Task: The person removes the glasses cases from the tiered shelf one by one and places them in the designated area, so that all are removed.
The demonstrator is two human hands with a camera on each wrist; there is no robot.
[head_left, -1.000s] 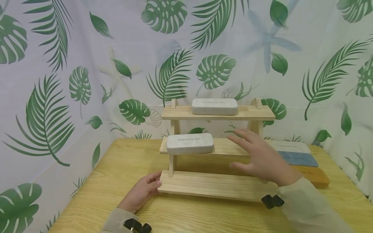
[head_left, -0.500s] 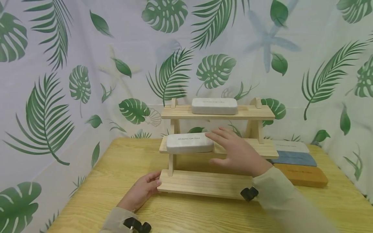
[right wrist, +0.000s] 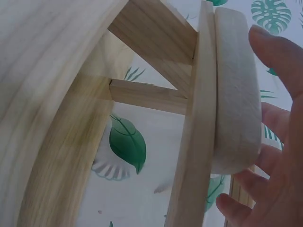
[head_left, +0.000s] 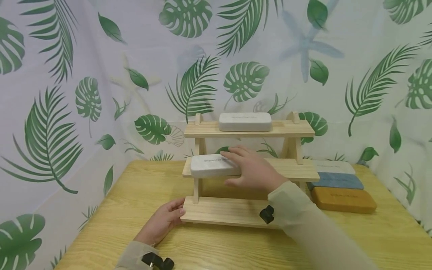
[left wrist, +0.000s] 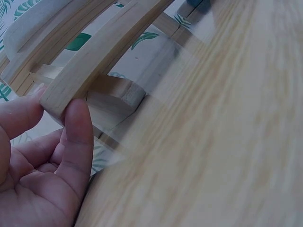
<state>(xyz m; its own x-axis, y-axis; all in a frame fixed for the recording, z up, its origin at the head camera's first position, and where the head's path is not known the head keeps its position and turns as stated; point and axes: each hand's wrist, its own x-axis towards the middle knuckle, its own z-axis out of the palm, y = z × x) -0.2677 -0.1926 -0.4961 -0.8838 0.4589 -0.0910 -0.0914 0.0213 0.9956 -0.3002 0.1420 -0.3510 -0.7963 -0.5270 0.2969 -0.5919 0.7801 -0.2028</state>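
A three-tier wooden display shelf stands on the table. My left hand pinches the left end of its lowest board; in the left wrist view, the thumb and a finger grip the board end. On the middle tier lies a white oblong case with dark lettering. My right hand is at this case's right end, covering part of it, fingers over the far side and thumb on the near side. The right wrist view shows the case flat on its board, with the thumb apart from it.
Another white case sits on the top tier. Right of the shelf, a white case, a blue case and an orange case lie in a row on the wood-grain table. A leaf-patterned cloth hangs behind.
My right hand has moved left along the middle tier, from beside the white case to over its right end. The left hand keeps its grip on the shelf. The head view has shifted slightly.
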